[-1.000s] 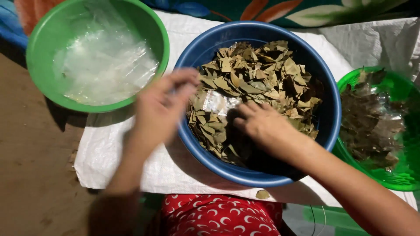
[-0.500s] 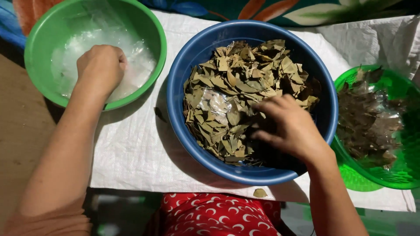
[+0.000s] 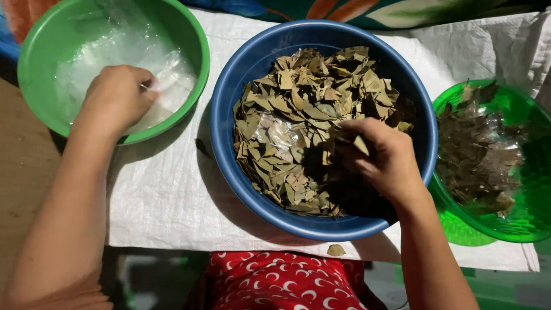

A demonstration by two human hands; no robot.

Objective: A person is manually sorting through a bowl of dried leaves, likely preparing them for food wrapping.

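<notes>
A blue bowl (image 3: 252,63) in the middle holds a heap of dry olive-brown leaves (image 3: 298,103) with a clear plastic bag (image 3: 275,133) lying among them. My right hand (image 3: 383,161) reaches into this bowl and pinches some leaves between its fingers. To the left stands a green bowl (image 3: 46,51) with clear plastic bags (image 3: 86,69) in it. My left hand (image 3: 117,99) is inside that bowl, fingers curled on one of the clear bags.
A translucent green bowl (image 3: 519,227) at the right holds darker leaves in plastic bags. All bowls rest on a white woven sheet (image 3: 166,195). A loose leaf (image 3: 336,250) lies at the sheet's front edge, above red patterned cloth (image 3: 275,284).
My left hand moved from the blue bowl to the green bowl and shifted slightly right there. My right hand slid rightward among the leaves and closed on some.
</notes>
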